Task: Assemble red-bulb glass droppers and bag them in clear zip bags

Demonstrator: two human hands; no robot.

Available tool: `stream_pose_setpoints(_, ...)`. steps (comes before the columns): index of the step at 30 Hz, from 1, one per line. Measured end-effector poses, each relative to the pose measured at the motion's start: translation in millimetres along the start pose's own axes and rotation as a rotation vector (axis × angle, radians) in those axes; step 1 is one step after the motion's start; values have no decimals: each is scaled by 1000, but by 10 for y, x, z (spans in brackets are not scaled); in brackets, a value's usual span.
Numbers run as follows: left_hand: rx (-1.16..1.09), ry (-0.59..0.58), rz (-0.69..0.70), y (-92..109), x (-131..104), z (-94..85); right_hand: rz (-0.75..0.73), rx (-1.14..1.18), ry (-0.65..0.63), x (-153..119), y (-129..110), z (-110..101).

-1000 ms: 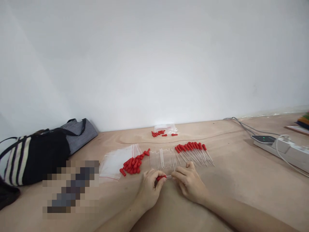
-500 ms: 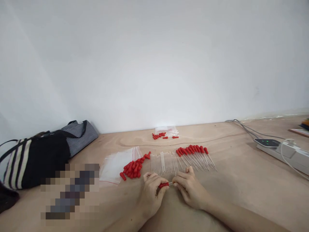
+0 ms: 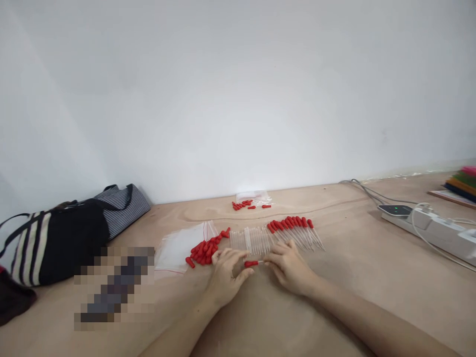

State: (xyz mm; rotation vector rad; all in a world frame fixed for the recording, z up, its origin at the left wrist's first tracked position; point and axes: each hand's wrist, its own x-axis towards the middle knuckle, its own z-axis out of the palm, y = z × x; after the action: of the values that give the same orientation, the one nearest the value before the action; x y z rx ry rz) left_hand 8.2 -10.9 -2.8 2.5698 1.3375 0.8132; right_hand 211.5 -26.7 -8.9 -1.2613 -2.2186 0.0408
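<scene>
My right hand [image 3: 292, 270] is closed on the thin glass tube of a dropper, whose red rubber bulb [image 3: 251, 264] points left. Around that bulb, my left hand [image 3: 226, 275] has its thumb and fingers apart; whether the thumb tip touches the rubber I cannot tell. Just beyond the hands lies a row of bare glass tubes [image 3: 249, 240]. To its right, several droppers with red bulbs [image 3: 293, 224] lie slanted side by side. A pile of loose red bulbs [image 3: 204, 252] sits beyond my left hand, partly on clear zip bags [image 3: 174, 248].
Near the wall lie more red bulbs [image 3: 242, 204] and a clear bag [image 3: 251, 196]. On the left rests a black and striped bag [image 3: 74, 238], with a blurred-out object [image 3: 117, 287] before it. A white power strip [image 3: 439, 235] with cables stands right.
My left fingers have opened off the red bulb, which now shows whole on the tube in my right hand. The view has shifted slightly, bringing more of the stack at the right into sight.
</scene>
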Motion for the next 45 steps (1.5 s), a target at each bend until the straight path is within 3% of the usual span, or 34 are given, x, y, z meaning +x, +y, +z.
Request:
stream_pose_setpoints(5,264,143,-218,-269,55,-215,385,-170,219,174,302,-24)
stream_pose_setpoints(9,370,144,-314,-408,75,-270,537,-259,196,281,411,74)
stream_pose_setpoints(16,401,168,-277,-441,134,-216,566,-318,124,295,418,195)
stream_pose_setpoints(23,370,55,-157,-549,493,-237,529,-335,176,330,357,151)
stream_pose_setpoints(31,335,24,-116,-588,669,-209,663,-381,-113,615,252,137)
stream_pose_setpoints(36,276,92,-99,-362,497,-229,651,-387,-149,746,234,175)
stream_pose_setpoints(37,154,94,-76,-291,417,-215,645,-389,-150,754,222,167)
stream_pose_setpoints(40,-158,-3,-27,-88,132,-135,609,-396,-136,715,171,108)
stream_pose_setpoints(43,-275,-163,-13,42,-91,-61,525,-396,-107,553,110,31)
stream_pose_setpoints(45,-292,-185,-20,82,-150,-39,398,-388,-71,379,76,-5)
